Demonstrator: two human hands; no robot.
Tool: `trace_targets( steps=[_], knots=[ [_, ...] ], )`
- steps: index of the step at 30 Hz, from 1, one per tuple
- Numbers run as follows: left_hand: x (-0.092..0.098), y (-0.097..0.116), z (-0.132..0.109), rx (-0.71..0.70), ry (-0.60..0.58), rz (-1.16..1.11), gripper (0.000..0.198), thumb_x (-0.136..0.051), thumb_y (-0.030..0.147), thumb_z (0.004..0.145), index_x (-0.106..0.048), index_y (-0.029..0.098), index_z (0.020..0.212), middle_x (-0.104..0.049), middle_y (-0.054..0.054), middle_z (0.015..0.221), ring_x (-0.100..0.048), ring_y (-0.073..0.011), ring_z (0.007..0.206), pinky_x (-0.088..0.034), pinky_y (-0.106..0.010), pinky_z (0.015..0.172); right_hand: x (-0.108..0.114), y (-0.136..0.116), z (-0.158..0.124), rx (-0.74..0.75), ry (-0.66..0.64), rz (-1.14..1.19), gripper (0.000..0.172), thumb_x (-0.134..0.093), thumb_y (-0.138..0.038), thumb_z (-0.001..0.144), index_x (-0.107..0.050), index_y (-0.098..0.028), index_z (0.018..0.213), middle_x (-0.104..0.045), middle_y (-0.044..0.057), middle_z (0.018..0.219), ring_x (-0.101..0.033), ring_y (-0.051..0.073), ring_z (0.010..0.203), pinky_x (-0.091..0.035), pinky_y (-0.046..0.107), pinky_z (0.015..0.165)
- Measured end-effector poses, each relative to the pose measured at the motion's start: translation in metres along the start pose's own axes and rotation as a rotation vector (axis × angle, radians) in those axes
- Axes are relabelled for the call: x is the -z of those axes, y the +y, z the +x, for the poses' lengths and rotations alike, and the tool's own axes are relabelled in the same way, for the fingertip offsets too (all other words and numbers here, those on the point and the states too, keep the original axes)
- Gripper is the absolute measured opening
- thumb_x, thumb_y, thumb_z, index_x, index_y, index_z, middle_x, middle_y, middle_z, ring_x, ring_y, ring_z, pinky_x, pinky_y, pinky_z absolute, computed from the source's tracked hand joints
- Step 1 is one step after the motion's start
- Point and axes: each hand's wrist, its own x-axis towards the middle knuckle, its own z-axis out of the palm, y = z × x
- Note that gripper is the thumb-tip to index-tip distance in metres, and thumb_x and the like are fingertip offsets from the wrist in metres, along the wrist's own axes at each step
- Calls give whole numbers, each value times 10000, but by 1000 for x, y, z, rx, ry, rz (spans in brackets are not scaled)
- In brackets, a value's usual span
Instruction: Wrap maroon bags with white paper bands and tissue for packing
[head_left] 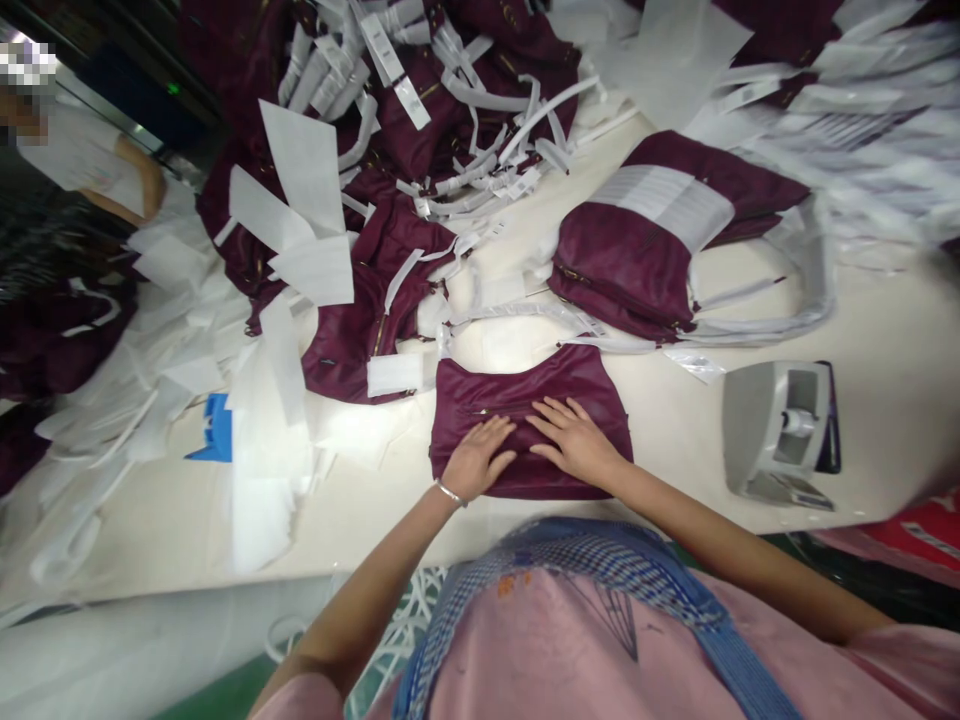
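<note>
A maroon handbag (525, 390) lies flat on the table just in front of me, its plastic-wrapped strap (517, 312) stretched out beyond it. My left hand (474, 462) rests on the bag's left half with fingers extended, and a bracelet circles that wrist. On the right half lies my right hand (576, 440), its fingers spread near the zipper. Both palms touch the bag and neither hand grips anything. Up and to the right sits a fuller maroon handbag (622, 240) with a white paper band (664, 200) around it.
A grey tape dispenser (769, 430) stands at the right. White paper sheets (262, 480) and a blue item (217, 428) lie to the left. Maroon bags with wrapped straps (420, 110) are heaped at the back. At the far left is another person (82, 150).
</note>
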Motion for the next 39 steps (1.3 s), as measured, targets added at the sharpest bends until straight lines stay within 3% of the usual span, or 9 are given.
trace_targets(
  steps=[4,9,12,18,23,25,29,33,39],
  knots=[
    [-36,13,-37,-185,-103,114,706,-537,508,903,-286,228,1501,-225,-96,1596,-145,-267,1487,-141,-527,1204,5,-20,-46,124,-113,14,666,-597,-517,871,-419,-248,1453,-431,106,1498,-322,317,1417,-172,590,1174],
    [-61,-22,-64,-190,-108,288,676,-397,49,898,-266,333,1498,-223,-37,1602,-111,-221,1494,-109,-538,1197,-19,-8,-83,52,-109,-153,645,-479,-104,886,-344,-295,1486,-285,57,1576,-223,271,1462,-193,560,1175],
    [-68,-28,-72,-233,-114,266,686,-506,146,872,-277,310,1498,-175,-74,1612,-102,-273,1493,-97,-581,1183,-31,-6,-88,44,-87,-213,659,-520,-163,877,-326,-282,1495,-244,63,1590,-180,291,1472,-161,585,1176],
    [-73,2,-44,-159,158,215,343,-424,377,975,-640,232,1198,-500,-82,1443,-379,-236,1388,-226,-502,1178,-38,-30,-88,2,-33,-324,691,-565,-453,895,-313,-243,1504,-246,117,1584,-182,340,1465,-179,633,1151],
    [-90,5,-9,-226,344,246,551,-510,430,930,-412,240,1438,-285,-121,1572,-230,-298,1461,-223,-567,1167,-32,-36,-87,-36,-4,-266,549,-532,-448,920,-445,-275,1433,-390,88,1525,-300,312,1430,-278,590,1137],
    [-98,0,-6,-228,365,256,582,-504,398,933,-348,254,1475,-232,-121,1591,-200,-304,1470,-219,-573,1167,-19,-29,-75,-119,103,-144,401,-454,-395,964,-558,-279,1333,-551,69,1401,-454,253,1342,-371,501,1111],
    [-105,-8,-7,-224,359,261,575,-486,387,939,-329,286,1484,-220,-97,1598,-188,-289,1475,-214,-556,1177,13,14,-21,-526,557,57,346,-467,-417,934,-659,-212,1137,-689,106,1178,-628,254,1130,-460,442,1033],
    [-106,-11,-6,-225,360,277,591,-488,387,936,-307,305,1492,-222,-88,1598,-209,-285,1470,-230,-549,1172,25,79,43,-886,768,162,501,-598,-517,798,-628,-124,1106,-729,187,925,-697,354,911,-528,520,872],
    [-106,-11,-4,-220,341,268,606,-507,364,926,-305,302,1494,-220,-87,1599,-225,-295,1464,-236,-550,1169,7,117,96,-805,873,247,668,-378,-476,909,-246,-62,1417,-674,244,1127,-683,302,1004,-540,447,858]
  ],
)
